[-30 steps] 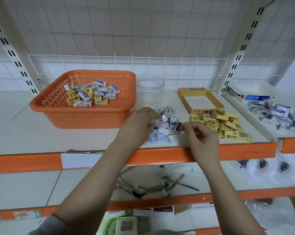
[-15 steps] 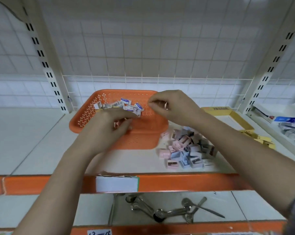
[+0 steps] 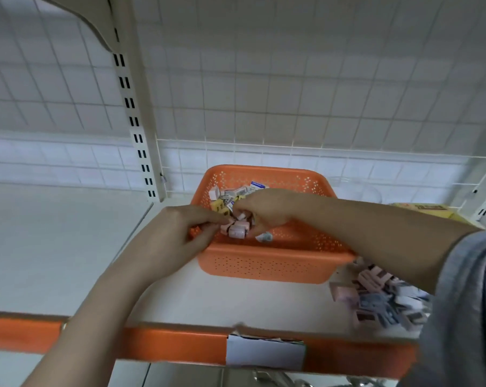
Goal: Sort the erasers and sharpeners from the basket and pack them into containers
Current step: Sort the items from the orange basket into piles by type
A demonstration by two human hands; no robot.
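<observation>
Both hands over orange basket (image 3: 267, 263) — left hand (image 3: 180, 233), right hand (image 3: 260, 209) pinching pink sharpeners (image 3: 237, 229), apparently.

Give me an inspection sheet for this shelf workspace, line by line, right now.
Surface: white shelf board with an orange front edge; a white label holder clipped to it.
Job's things: orange perforated basket holding mixed erasers and sharpeners; a sorted pile of sharpeners on the shelf to its right; yellow eraser box behind the right forearm.
Clutter: clear container, faint behind the basket.
Grippers: left hand and right hand both over the basket, pinching a cluster of small pink pieces between them.
Cables: nothing seen.
Surroundings: wire grid back panel; slotted upright; grey sleeve.
</observation>
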